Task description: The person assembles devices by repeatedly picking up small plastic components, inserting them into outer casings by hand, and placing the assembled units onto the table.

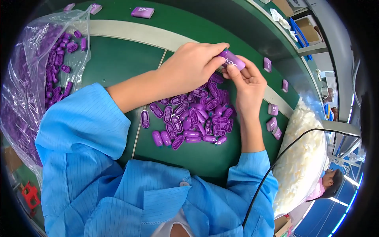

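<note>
Both my hands meet above the green work surface around a small purple plastic case with white print. My left hand pinches its left end between thumb and fingers; whether a smaller part sits under those fingertips cannot be made out. From the right, my right hand grips the other end, thumb in front and fingers behind. Beneath and nearer to me lies a loose pile of purple oval caps, some with the hollow side up, others with the smooth side up.
At the left stands a clear plastic bag full of purple parts. Beyond a pale metal strip runs a green belt carrying spaced purple cases. A large bag of cream-coloured pieces is at the right, crossed by a black cable. Another person sits beyond.
</note>
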Tool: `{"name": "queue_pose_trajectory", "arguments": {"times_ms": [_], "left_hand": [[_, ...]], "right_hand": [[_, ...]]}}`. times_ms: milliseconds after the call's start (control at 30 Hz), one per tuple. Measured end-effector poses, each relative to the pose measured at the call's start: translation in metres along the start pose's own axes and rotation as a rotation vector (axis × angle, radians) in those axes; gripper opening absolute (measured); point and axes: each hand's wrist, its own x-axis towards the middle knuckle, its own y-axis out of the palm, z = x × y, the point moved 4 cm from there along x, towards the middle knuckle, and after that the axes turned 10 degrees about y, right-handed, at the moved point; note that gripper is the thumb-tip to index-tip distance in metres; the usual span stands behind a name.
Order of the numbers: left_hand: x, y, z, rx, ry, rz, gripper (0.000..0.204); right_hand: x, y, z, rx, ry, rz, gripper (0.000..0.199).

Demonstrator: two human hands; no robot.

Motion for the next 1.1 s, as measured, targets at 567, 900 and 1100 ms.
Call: {"name": "queue_pose_trajectory", "arguments": {"times_ms": [567,900,1100], "left_hand": [[0.008,0.004,0.022,-0.202,-0.210,0.176,0.022],[0.019,-0.020,0.079,0.462,-0.204,0.041,0.027],[-0.004,0.003,0.033,0.172,0.128,0.423,0.034]], "right_hand": [[0.013,0.002,0.004,-0.138,-0.017,0.035,0.032],[0.048,-0.044,-0.025,-0.369,0.016,-0.155,0.022],[0.083,-0.108,-0.002,-1.141,-0.349,-0.618,0.034]]}}
